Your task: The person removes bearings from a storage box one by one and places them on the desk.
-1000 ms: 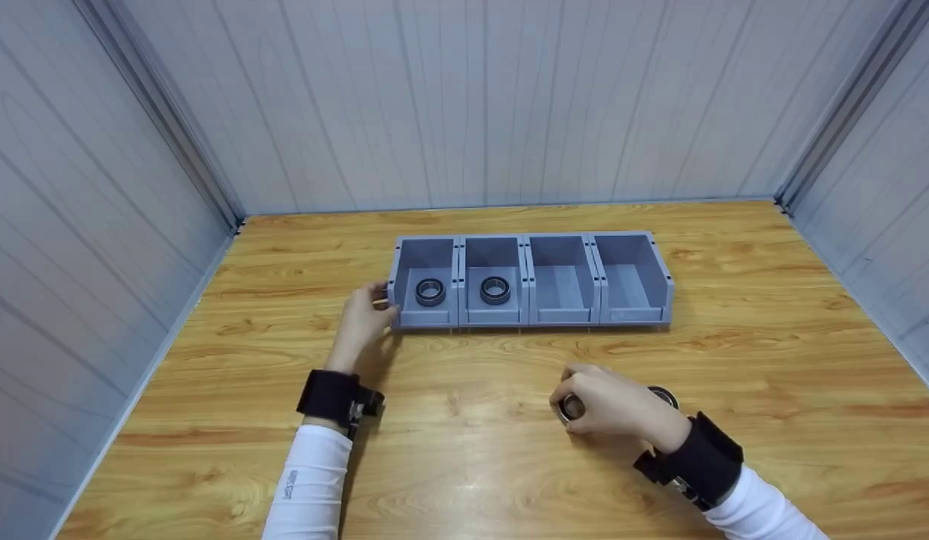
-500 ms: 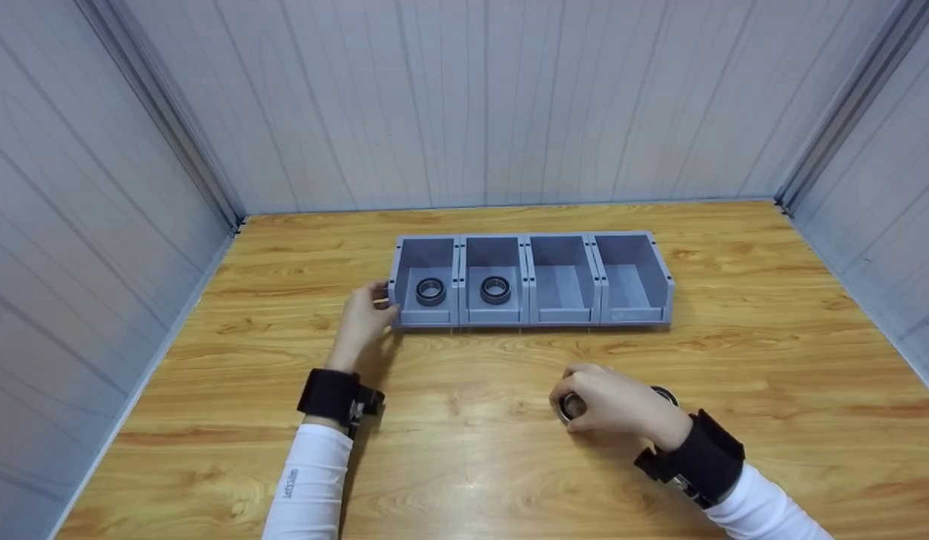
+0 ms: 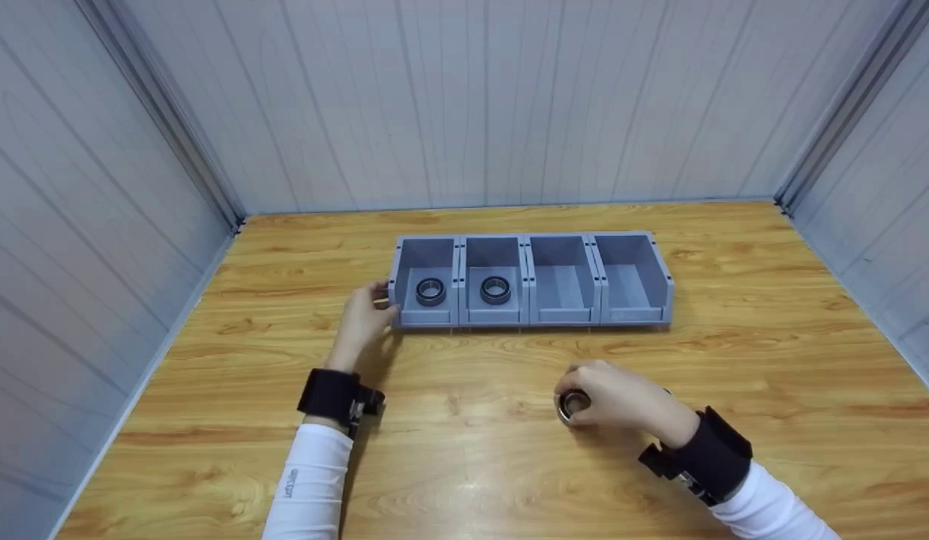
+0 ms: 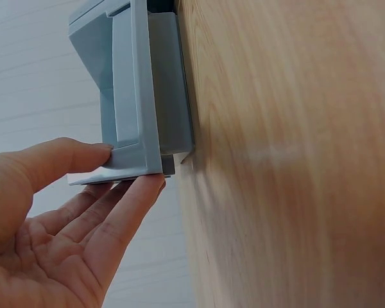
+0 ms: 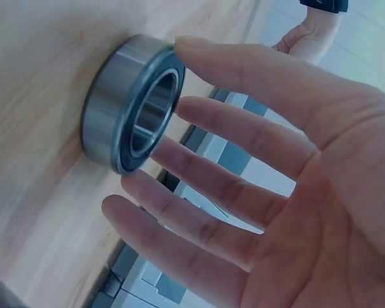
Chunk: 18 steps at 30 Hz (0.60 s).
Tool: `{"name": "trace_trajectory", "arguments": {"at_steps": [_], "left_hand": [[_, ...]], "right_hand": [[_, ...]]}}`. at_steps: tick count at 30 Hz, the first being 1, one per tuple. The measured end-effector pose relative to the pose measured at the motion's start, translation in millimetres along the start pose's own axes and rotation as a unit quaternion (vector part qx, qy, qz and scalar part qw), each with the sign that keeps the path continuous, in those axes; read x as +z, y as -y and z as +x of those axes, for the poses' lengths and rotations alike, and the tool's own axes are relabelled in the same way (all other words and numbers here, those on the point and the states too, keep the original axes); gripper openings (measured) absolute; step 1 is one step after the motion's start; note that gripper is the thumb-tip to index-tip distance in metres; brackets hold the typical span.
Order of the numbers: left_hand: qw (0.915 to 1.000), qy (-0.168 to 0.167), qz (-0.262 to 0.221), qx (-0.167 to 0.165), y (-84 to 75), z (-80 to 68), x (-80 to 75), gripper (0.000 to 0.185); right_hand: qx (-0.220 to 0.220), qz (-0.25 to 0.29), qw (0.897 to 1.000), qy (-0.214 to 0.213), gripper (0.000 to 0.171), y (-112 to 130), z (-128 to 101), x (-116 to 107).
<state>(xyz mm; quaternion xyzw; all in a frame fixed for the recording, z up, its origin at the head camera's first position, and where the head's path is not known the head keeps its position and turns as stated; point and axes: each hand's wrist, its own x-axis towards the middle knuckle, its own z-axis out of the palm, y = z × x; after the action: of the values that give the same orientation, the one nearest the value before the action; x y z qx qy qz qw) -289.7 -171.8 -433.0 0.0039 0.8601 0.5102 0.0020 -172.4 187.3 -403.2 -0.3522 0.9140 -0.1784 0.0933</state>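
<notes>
The head camera looks forward and down from the near side over the whole light wooden tabletop (image 3: 464, 465). The left wrist camera sits low and close, facing the left end of the grey plastic four-compartment bin row (image 4: 138, 96), which the head view also shows. The right wrist camera, very close, shares the steel ring bearing (image 5: 131, 106) with the head view.

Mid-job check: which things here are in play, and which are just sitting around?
In play:
right hand over a bearing lying flat on the table
left hand touching the left end of the bin row
two bearings in the left bins

Just there:
wall panels
wrist straps
</notes>
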Motion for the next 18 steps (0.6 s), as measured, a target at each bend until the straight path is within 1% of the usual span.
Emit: {"name": "trace_trajectory", "arguments": {"at_steps": [5, 7, 11, 14, 18], "left_hand": [[0.9999, 0.007, -0.009, -0.004, -0.3, 0.0, -0.5, 0.052], [0.9999, 0.007, -0.009, -0.004, -0.4, 0.3, -0.5, 0.052], [0.9999, 0.007, -0.010, -0.004, -0.7, 0.5, -0.4, 0.053], [0.9999, 0.005, -0.009, -0.002, -0.5, 0.0, -0.3, 0.052], [1.0000, 0.003, -0.007, -0.001, 0.2, -0.1, -0.2, 0.052]], "right_hand": [[0.008, -0.019, 1.000, -0.008, 0.030, -2.9, 0.3, -4.7], [0.020, -0.023, 0.999, -0.008, 0.033, -3.9, -0.1, -7.1], [0.056, -0.015, 0.998, -0.012, 0.035, -4.7, -2.5, -12.6], [0.071, -0.014, 0.997, -0.026, 0.034, -6.7, -4.3, -16.3], [0.066, -0.027, 0.996, -0.056, 0.035, -12.5, -5.4, -20.5]]}}
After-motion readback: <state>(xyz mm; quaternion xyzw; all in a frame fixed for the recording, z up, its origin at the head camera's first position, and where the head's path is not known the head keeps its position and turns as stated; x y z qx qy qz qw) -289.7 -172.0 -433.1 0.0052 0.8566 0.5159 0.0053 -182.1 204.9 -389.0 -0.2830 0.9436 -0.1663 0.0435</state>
